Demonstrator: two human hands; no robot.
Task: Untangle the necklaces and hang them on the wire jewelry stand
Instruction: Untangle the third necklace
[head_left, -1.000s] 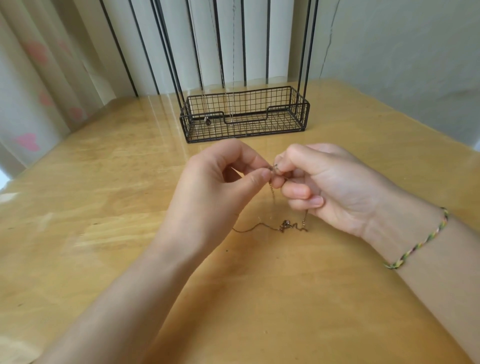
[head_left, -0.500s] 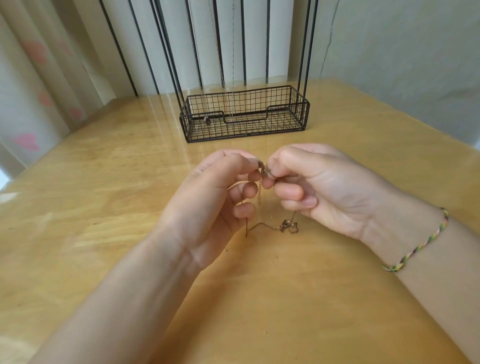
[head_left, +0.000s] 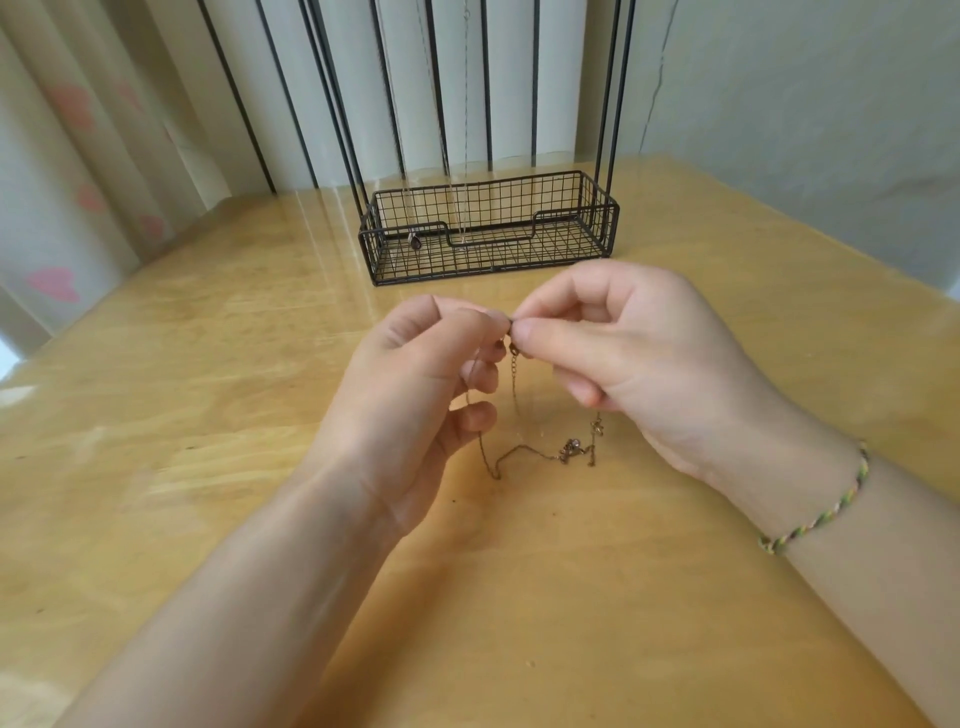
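A thin bronze necklace (head_left: 524, 453) hangs between my two hands, and its small pendant lies on the wooden table (head_left: 208, 395). My left hand (head_left: 415, 395) pinches one end of the chain near the clasp. My right hand (head_left: 634, 358) pinches the other end, fingertip to fingertip with the left. A short extender chain dangles below the pinch. The black wire jewelry stand (head_left: 488, 228) stands behind my hands, with two fine necklaces hanging from above into its basket tray.
A curtain with pink shapes hangs at the left behind the table. A pale wall runs along the right. A braided bracelet (head_left: 826, 509) circles my right wrist.
Both hands stayed together at the clasp. My left hand turned palm toward me and its lower fingers uncurled. The chain's slack shifted and the pendant slid a little on the table.
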